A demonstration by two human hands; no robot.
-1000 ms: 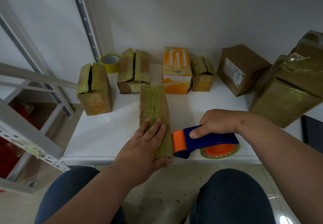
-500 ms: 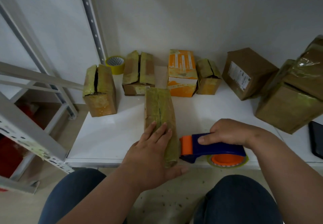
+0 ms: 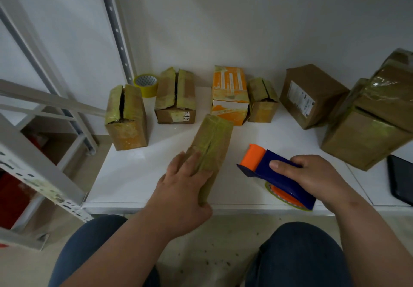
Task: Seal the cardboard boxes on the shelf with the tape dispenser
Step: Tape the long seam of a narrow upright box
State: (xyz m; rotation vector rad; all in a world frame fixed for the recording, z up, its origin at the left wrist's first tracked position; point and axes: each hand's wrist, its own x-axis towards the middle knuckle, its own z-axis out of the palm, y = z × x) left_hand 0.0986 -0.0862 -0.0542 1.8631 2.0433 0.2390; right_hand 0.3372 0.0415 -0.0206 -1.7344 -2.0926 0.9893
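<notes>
Centrally, the left hand (image 3: 183, 186) lies flat with straight fingers on the taped box (image 3: 211, 150); at three o'clock, the right hand (image 3: 312, 177) grips the tape dispenser (image 3: 274, 172) on the shelf (image 3: 134, 175).

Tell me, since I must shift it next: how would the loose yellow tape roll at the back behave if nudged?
The yellow tape roll lies flat on the shelf, so it would probably slide, not roll. It looks light and stiff.
</notes>
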